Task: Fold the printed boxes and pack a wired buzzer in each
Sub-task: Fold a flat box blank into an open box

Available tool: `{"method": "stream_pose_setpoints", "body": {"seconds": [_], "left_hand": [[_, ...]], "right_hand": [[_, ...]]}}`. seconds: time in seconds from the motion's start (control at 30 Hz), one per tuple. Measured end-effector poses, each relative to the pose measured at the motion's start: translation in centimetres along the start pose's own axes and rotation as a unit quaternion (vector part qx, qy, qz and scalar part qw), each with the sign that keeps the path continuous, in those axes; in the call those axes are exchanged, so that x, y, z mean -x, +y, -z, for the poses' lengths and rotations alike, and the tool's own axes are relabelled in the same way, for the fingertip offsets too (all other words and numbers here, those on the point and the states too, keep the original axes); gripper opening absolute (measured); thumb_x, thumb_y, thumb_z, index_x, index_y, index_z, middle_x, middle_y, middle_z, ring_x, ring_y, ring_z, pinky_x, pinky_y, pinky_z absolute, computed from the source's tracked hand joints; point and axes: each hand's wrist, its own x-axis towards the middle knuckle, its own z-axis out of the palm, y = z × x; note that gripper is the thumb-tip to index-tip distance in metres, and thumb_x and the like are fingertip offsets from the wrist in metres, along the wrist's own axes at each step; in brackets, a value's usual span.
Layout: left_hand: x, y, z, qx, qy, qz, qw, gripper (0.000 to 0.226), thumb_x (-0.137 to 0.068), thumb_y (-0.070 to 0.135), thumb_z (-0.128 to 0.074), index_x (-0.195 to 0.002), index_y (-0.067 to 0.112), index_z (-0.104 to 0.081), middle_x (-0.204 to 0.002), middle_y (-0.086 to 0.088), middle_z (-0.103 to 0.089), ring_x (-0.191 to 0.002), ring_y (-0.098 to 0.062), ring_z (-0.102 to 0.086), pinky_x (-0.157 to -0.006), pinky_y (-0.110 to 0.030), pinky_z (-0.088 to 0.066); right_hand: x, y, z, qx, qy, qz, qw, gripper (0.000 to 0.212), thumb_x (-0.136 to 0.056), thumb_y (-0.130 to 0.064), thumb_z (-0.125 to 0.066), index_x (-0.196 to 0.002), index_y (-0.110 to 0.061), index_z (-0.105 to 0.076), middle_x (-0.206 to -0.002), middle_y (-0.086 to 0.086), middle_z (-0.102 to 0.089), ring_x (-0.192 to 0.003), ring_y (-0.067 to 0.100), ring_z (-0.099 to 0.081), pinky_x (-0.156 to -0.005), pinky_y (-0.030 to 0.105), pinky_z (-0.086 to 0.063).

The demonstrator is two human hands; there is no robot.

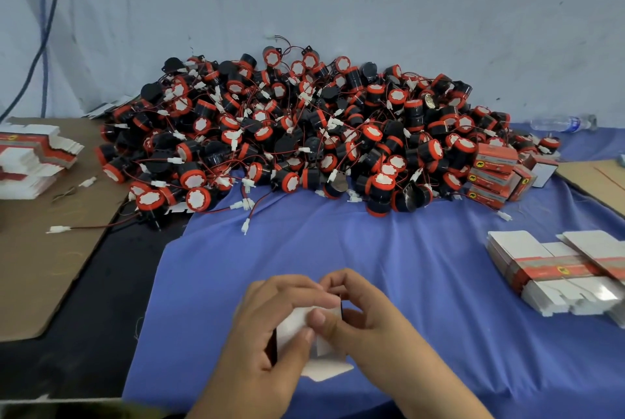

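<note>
1. In hand: one small printed cardboard box, white on its inner face [326,368], sits between both hands, low over the blue-cloth-covered bench [422,249]. The left hand [270,327] grips its side with curled fingers. The right hand [367,322] pinches a flap at its top, and the two thumbs almost meet. The box looks only partly folded, with one flap hanging loose underneath. Whether a buzzer is inside I cannot tell.
2. Done: a small cluster of closed red printed boxes [493,168] lies well ahead of the right hand and off to its right, against the edge of the heap.
3. Left to pack: a large heap of round black-and-red wired buzzers with white plugs [304,134] lies straight ahead of both hands, well apart from them.
4. Left to fold: a stack of flat box blanks [558,270] lies to the right of the right hand. A second stack of blanks [30,161] lies far off to the left of the left hand, on a brown cardboard sheet [40,266].
5. My judgement is that the job is in its early part — a few boxes are finished, against a heap of buzzers that is very large.
</note>
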Motion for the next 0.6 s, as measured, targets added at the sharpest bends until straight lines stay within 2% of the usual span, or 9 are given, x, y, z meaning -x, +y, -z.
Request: {"method": "stream_pose_setpoints", "body": {"seconds": [0.13, 0.23, 0.3, 0.33, 0.37, 0.43, 0.5, 0.57, 0.6], "left_hand": [[0.0, -0.1, -0.5, 0.12, 0.043, 0.086, 0.988, 0.036, -0.084, 0.014, -0.065, -0.103, 0.043, -0.073, -0.119, 0.008, -0.066, -0.117, -0.017, -0.062, -0.095, -0.024, -0.049], [-0.4, -0.2, -0.1, 0.179, 0.08, 0.133, 0.971, 0.032, -0.081, 0.015, -0.065, -0.098, 0.04, -0.074, -0.109, 0.006, -0.07, -0.104, -0.014, -0.067, -0.087, -0.02, -0.052], [-0.6, -0.2, 0.2, 0.192, 0.092, 0.152, 0.965, 0.03, -0.079, 0.018, -0.065, -0.099, 0.038, -0.074, -0.105, 0.006, -0.071, -0.098, -0.014, -0.068, -0.084, -0.021, -0.053], [-0.6, -0.3, 0.3, 0.193, 0.09, 0.162, 0.964, 0.03, -0.079, 0.019, -0.065, -0.1, 0.038, -0.074, -0.103, 0.006, -0.071, -0.096, -0.016, -0.069, -0.083, -0.023, -0.054], [-0.6, -0.3, 0.4, 0.19, 0.084, 0.166, 0.964, 0.03, -0.079, 0.02, -0.066, -0.102, 0.038, -0.074, -0.103, 0.006, -0.071, -0.095, -0.017, -0.069, -0.081, -0.024, -0.055], [-0.5, -0.1, 0.4, 0.185, 0.069, 0.153, 0.968, 0.031, -0.08, 0.019, -0.064, -0.102, 0.039, -0.074, -0.105, 0.005, -0.069, -0.098, -0.02, -0.068, -0.08, -0.026, -0.056], [-0.6, 0.4, 0.3, 0.163, 0.058, 0.121, 0.977, 0.034, -0.082, 0.016, -0.061, -0.102, 0.041, -0.073, -0.111, 0.006, -0.067, -0.107, -0.019, -0.064, -0.084, -0.028, -0.054], [-0.6, 0.9, 0.2, 0.151, 0.064, 0.096, 0.982, 0.037, -0.084, 0.013, -0.057, -0.103, 0.04, -0.073, -0.117, 0.006, -0.066, -0.113, -0.017, -0.062, -0.086, -0.028, -0.053], [-0.6, 1.0, 0.2, 0.162, 0.073, 0.096, 0.979, 0.037, -0.085, 0.013, -0.055, -0.104, 0.038, -0.073, -0.119, 0.005, -0.067, -0.112, -0.017, -0.062, -0.086, -0.032, -0.053]], "right_hand": [[0.0, 0.5, -0.2, 0.019, 0.051, 0.061, 0.997, 0.028, -0.082, -0.035, -0.082, -0.091, -0.033, -0.055, -0.113, -0.007, -0.069, -0.096, 0.015, -0.072, -0.07, 0.03, -0.055], [0.3, 0.4, 0.1, 0.028, 0.012, 0.086, 0.996, 0.024, -0.088, -0.048, -0.068, -0.084, -0.027, -0.058, -0.122, -0.004, -0.067, -0.098, 0.017, -0.07, -0.077, 0.03, -0.053], [0.7, 0.5, 0.5, 0.05, -0.049, 0.097, 0.993, 0.032, -0.092, -0.057, -0.059, -0.098, -0.026, -0.059, -0.132, -0.007, -0.063, -0.096, 0.034, -0.062, -0.084, 0.043, -0.051], [0.9, 0.5, 0.6, 0.055, -0.071, 0.095, 0.991, 0.033, -0.09, -0.056, -0.062, -0.104, -0.026, -0.059, -0.137, -0.011, -0.06, -0.098, 0.033, -0.061, -0.086, 0.044, -0.051], [1.0, 0.6, 0.6, 0.056, -0.078, 0.092, 0.991, 0.029, -0.087, -0.05, -0.068, -0.105, -0.027, -0.061, -0.142, -0.012, -0.057, -0.104, 0.021, -0.062, -0.087, 0.042, -0.054], [1.1, 0.9, 0.2, 0.036, -0.039, 0.097, 0.994, 0.021, -0.082, -0.038, -0.076, -0.098, -0.031, -0.065, -0.143, -0.01, -0.058, -0.114, 0.01, -0.063, -0.082, 0.034, -0.056], [1.2, 1.3, -0.6, -0.009, 0.016, 0.113, 0.993, 0.024, -0.079, -0.035, -0.08, -0.097, -0.03, -0.065, -0.136, -0.008, -0.063, -0.12, 0.015, -0.064, -0.08, 0.043, -0.061], [1.2, 1.3, -1.3, -0.051, 0.046, 0.125, 0.99, 0.041, -0.078, -0.034, -0.083, -0.113, -0.034, -0.061, -0.129, -0.008, -0.065, -0.122, 0.019, -0.062, -0.079, 0.054, -0.062], [1.2, 1.3, -1.5, -0.065, 0.057, 0.125, 0.988, 0.049, -0.077, -0.032, -0.084, -0.12, -0.038, -0.06, -0.125, -0.01, -0.065, -0.12, 0.018, -0.062, -0.078, 0.053, -0.062]]}}
